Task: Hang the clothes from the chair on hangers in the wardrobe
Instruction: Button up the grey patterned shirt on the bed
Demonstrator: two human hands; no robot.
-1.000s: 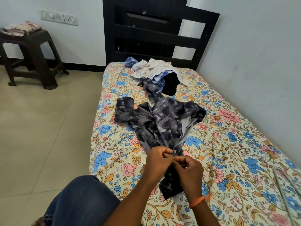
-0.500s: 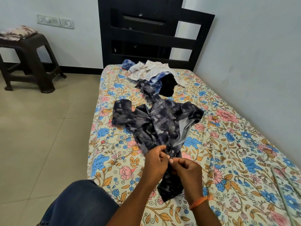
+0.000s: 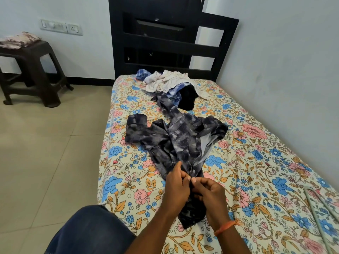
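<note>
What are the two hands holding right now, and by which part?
Both the left hand and right hand pinch the dark patterned shirt at its near end, along the front opening; the rest lies spread on the bed.

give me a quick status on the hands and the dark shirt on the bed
Left hand and right hand both pinching the dark shirt at its near end. Shirt spread on the bed, no hanger in it. Nothing in the way.

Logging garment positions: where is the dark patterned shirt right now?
Head view: the dark patterned shirt lies mid-bed on the floral sheet, pile of clothes beyond, both hands pinching its near end.
</note>
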